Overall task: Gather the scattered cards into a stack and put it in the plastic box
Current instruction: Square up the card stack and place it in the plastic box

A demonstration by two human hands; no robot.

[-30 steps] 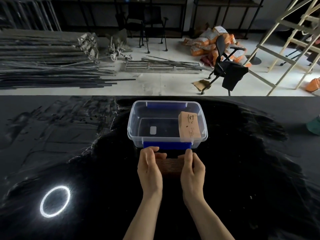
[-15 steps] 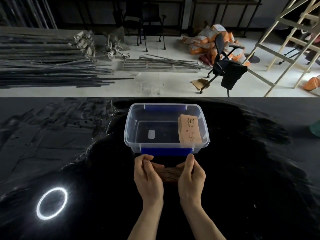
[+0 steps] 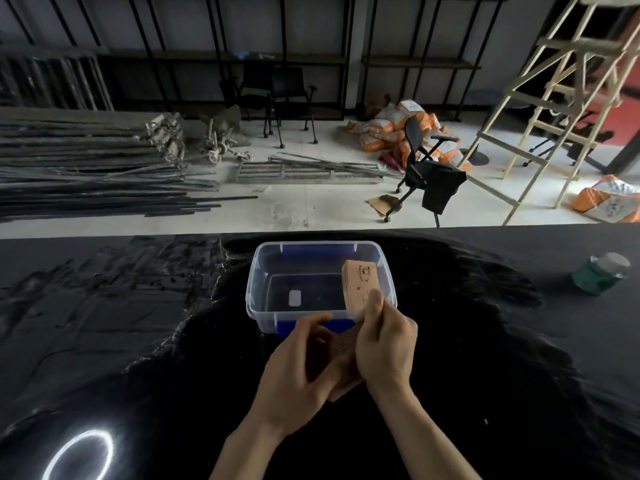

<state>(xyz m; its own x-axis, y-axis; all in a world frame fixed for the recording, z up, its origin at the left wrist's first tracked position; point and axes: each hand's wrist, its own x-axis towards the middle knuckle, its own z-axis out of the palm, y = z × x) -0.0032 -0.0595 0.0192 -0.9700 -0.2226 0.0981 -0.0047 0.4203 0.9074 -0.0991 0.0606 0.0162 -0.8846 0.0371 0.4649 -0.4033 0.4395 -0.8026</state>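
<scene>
Step in hand: squaring the stack before loading. Both hands hold it clear of the tabletop, at the box's 6 o'clock rim. Left hand grip cups the stack from below; right hand grip is clamped over its top. Cards already stand at the box's 3 o'clock wall. Next move: lift over the rim and lower the stack onto the bare floor.

Two card stacks, one box

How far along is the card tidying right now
Done: one stack of cards already leans inside the plastic box. In hand: the left hand and right hand hold a gathered stack just short of the box. Left: placing it inside. No loose cards show on the table.
</scene>
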